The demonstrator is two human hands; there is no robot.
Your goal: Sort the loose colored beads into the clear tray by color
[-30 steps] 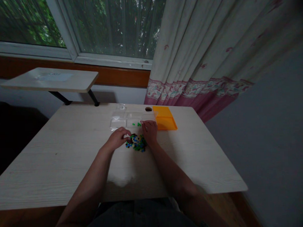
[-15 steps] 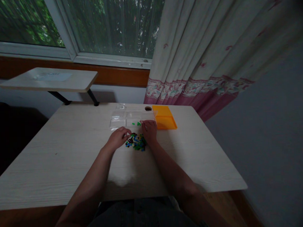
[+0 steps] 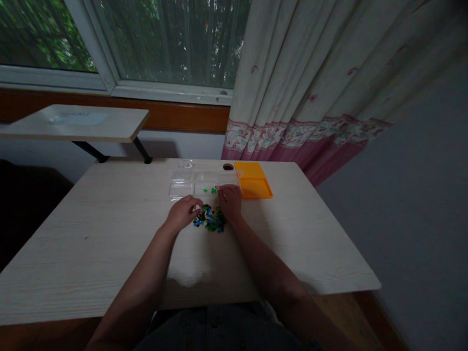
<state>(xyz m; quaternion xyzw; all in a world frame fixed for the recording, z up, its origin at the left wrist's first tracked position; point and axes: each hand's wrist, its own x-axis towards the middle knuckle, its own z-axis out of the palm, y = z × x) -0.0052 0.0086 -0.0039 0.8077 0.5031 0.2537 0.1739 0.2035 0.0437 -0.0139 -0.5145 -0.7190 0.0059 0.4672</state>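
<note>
A pile of small toy bricks (image 3: pixel 210 220) in green, blue, black and yellow lies on the table between my hands. My left hand (image 3: pixel 182 213) rests at the pile's left edge, thumb and curled forefinger apart, with nothing visible between them. Beyond the pile is a clear plastic compartment tray (image 3: pixel 182 189). A few green bricks (image 3: pixel 213 190) lie in its front middle section. My right hand (image 3: pixel 231 201) is over the tray's front right part, its fingertips pinched beside those green bricks. Whatever the pinch holds is too small to make out.
An orange plastic case (image 3: pixel 255 187) lies right of the tray, beside a round cable hole (image 3: pixel 228 167). Behind the tray is a small clear plastic piece (image 3: pixel 186 164). A raised shelf (image 3: pixel 121 128) stands at the back left of the table (image 3: pixel 106 241). A curtain (image 3: pixel 292 91) hangs behind.
The view has shifted very slightly. Both hands keep almost the same pose, and the bricks show no visible movement.
</note>
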